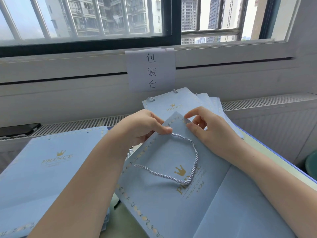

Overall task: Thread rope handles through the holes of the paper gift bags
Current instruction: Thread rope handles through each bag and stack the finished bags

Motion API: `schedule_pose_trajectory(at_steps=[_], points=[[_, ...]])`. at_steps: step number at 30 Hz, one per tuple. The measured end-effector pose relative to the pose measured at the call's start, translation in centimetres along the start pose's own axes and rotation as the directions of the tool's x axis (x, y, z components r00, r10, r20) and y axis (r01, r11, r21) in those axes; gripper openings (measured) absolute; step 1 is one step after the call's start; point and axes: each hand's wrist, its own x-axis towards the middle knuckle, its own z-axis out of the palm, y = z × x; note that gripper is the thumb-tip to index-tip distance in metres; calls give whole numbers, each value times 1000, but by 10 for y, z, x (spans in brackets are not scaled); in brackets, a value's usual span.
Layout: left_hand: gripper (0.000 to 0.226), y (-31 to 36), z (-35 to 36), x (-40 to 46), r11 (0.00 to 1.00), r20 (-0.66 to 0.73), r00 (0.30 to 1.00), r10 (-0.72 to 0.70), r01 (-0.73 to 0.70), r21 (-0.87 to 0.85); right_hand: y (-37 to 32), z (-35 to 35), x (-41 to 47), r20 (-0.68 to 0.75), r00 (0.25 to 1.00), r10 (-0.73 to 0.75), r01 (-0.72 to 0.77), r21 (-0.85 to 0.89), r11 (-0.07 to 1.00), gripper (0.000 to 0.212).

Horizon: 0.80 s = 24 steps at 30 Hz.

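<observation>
Hands (147, 127) (204, 125) pinch bag (171, 200) rim; rope (187, 162) probably through 1 hole.

What I can't make out from here

My left hand (145, 127) covers the rope handle (187, 162) end and its hole; the gift bag (171, 203) I hold runs off the bottom edge, and its small gold print blurs.

Head view, single wide-angle camera, worn high, facing forward and down.
Looks from the person's own eye height across a table (267, 152) toward a window (106, 19) filling the upper frame; straight lines bow near the edges. Both forearms enter from the bottom corners and meet at centre, close under the lens. Lower frame is nearest, the paper sign (151, 71) at upper centre farther off. No second view to overlap.
</observation>
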Motion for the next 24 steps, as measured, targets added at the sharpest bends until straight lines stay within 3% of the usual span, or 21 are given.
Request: schedule_pose_trajectory(at_steps=[8, 11, 16, 19, 24], points=[[3, -1, 4, 1, 990, -128, 991, 42, -24, 140, 4, 1, 2, -2, 1000, 10, -10, -47, 999, 15], [14, -1, 7, 0, 980, -182, 981, 63, -26, 200, 6, 2, 2, -13, 1000, 8, -8, -46, 999, 15], [38, -5, 5, 7, 992, -335, 937, 101, -70, 105, 7, 0, 4, -38, 999, 12, -12, -21, 1000, 15], [28, 1, -1, 3, 997, -275, 960, 46, -60, -45, 8, -1, 4, -43, 999, 18, -19, -29, 999, 14], [19, 2, -5, -5, 978, -149, 988, 36, -5, 208, 7, -2, 5, -72, 997, 28, -27, 25, 999, 15]])
